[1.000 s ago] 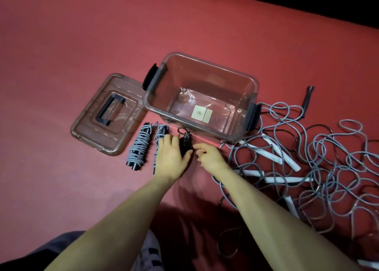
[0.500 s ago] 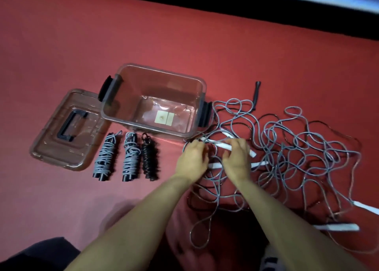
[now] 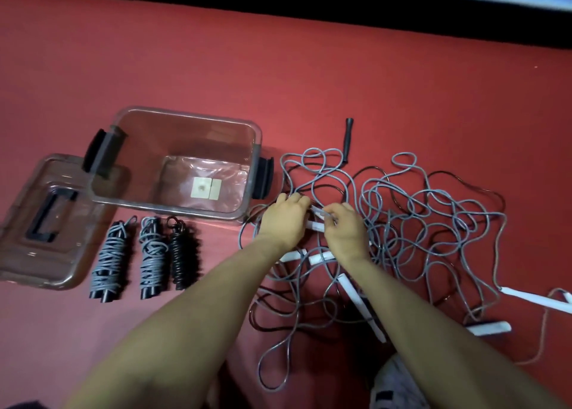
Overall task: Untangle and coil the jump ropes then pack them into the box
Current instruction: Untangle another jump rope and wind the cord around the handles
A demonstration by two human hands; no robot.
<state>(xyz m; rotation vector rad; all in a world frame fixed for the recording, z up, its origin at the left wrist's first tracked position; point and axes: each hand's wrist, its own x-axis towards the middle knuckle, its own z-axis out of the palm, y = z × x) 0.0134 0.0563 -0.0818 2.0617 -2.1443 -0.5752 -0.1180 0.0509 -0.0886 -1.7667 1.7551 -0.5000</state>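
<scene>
no readable text, labels or numbers

two bare forearms, no sleeves, no watch, rings or bands visible. left hand (image 3: 283,220) and right hand (image 3: 345,232): bare, no gloves. lower right edge: patch of white fabric with dark markings (image 3: 394,387), worn on the leg, pattern blurred. lower left corner: sliver of dark clothing (image 3: 18,405), detail unclear.
</scene>
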